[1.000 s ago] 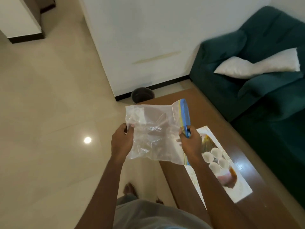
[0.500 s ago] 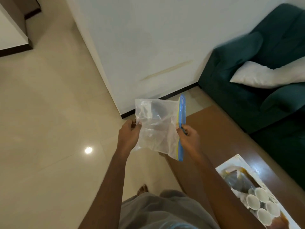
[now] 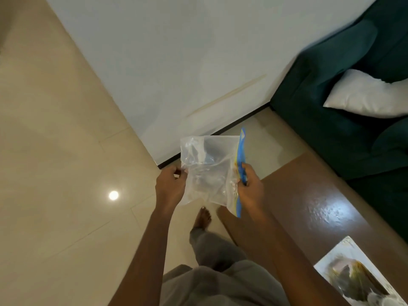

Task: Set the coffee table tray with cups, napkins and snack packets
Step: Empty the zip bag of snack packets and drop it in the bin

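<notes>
A clear plastic zip bag with a blue and yellow seal strip hangs in front of me, above the floor near the table's far end. My left hand pinches its left edge. My right hand grips the blue seal strip on its right edge. The bag looks empty, with a dark round thing showing through it from the floor behind. The white tray lies on the brown coffee table at the bottom right, mostly cut off by the frame; its cups are barely in view.
A dark green sofa with a white cushion stands right of the table. A white wall with a black skirting rises ahead. Beige tiled floor spreads to the left. My bare foot steps beside the table's end.
The view has swung left and forward, so the tray slid to the bottom right corner and its cups left the frame. Both hands keep the same hold on the bag.
</notes>
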